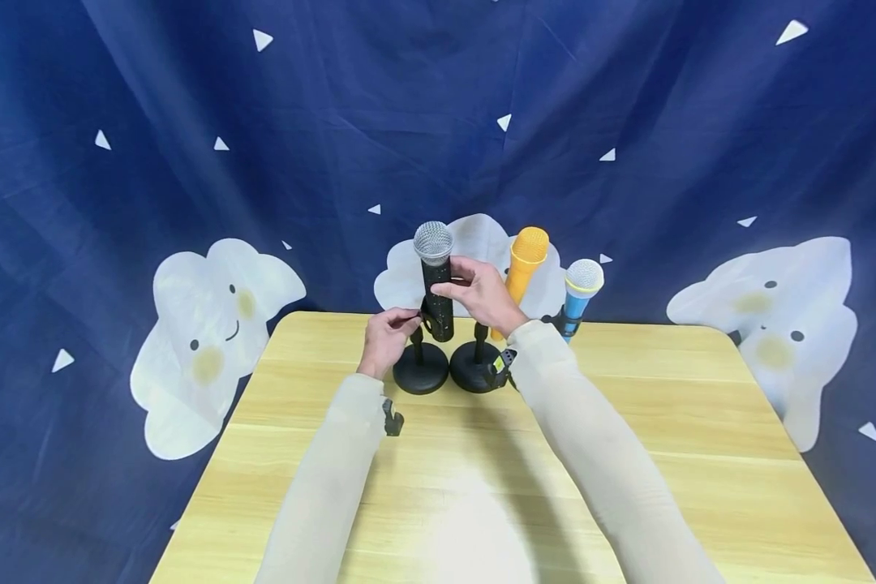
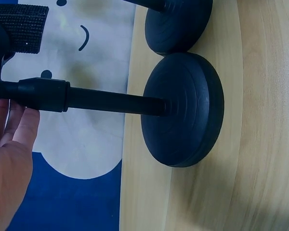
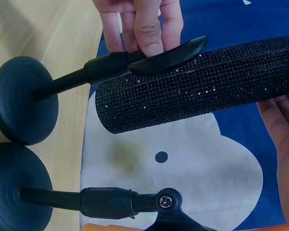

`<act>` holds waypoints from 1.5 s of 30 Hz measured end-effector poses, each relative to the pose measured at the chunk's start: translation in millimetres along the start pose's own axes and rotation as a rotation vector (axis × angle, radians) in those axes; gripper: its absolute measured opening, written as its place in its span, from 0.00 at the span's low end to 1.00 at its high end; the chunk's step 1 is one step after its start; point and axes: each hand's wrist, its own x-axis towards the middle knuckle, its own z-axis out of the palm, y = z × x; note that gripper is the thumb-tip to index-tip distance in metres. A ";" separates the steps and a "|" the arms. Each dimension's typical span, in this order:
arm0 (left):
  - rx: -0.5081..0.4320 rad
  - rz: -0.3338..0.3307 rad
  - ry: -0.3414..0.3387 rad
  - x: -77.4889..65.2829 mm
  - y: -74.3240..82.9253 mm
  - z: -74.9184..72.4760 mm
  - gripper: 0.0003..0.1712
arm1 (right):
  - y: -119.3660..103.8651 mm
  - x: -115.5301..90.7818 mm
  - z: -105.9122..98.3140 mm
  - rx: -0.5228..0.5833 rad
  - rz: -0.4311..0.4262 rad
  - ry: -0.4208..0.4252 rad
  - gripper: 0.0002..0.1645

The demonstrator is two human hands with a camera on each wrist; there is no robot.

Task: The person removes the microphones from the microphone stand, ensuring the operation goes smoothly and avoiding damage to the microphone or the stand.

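You've got both hands busy. Your R hand (image 1: pixel 484 296) grips the black mic (image 1: pixel 434 277) by its body, from the side toward the bench's right edge; your L hand (image 1: pixel 388 339) pinches at the holder (image 3: pixel 176 57) atop the first stand (image 1: pixel 420 373). The mic's up in the air near the bench's (image 1: pixel 730 454) far edge, a bit left of that edge's mid.

Key relation: mic vs. holder. Mic's lower body lies right alongside the holder, on its right, w/ the tail end reaching down past it, next to the pole and off the bench. Long axis is near upright, grille up, top leaning slightly toward the bench's left edge. In the right wrist view the mic's line runs approx. w/ the pole's, just a few degs off. Can't tell if the body is inside the holder or only against its side. R hand is nearer the grille, L hand nearer the tail.

Around it: the second stand (image 1: pixel 470 373) is just right, its base touching the first one's or v. nearly, so there's little room btwn poles. The orange mic (image 1: pixel 527 251) leans behind your R hand, lower part partly hidden. The blue mic (image 1: pixel 578 296) is farther toward the bench's right far corner, beyond your R sleeve (image 1: pixel 591 430). The curtain (image 1: pixel 438 97) hangs behind the far edge.
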 end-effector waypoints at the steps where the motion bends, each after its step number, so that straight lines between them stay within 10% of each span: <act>1: 0.000 0.000 0.000 -0.1 0.3 0.0 0.08 | -0.2 0.0 -0.3 -0.001 -0.004 -0.002 0.24; 38: -0.032 0.014 0.013 -2.3 -0.6 0.9 0.07 | -3.1 -0.4 -9.3 -0.027 0.016 -0.098 0.22; 45: -0.029 0.022 0.013 -2.2 1.2 1.1 0.07 | 0.1 -3.5 -1.2 0.028 0.030 -0.013 0.25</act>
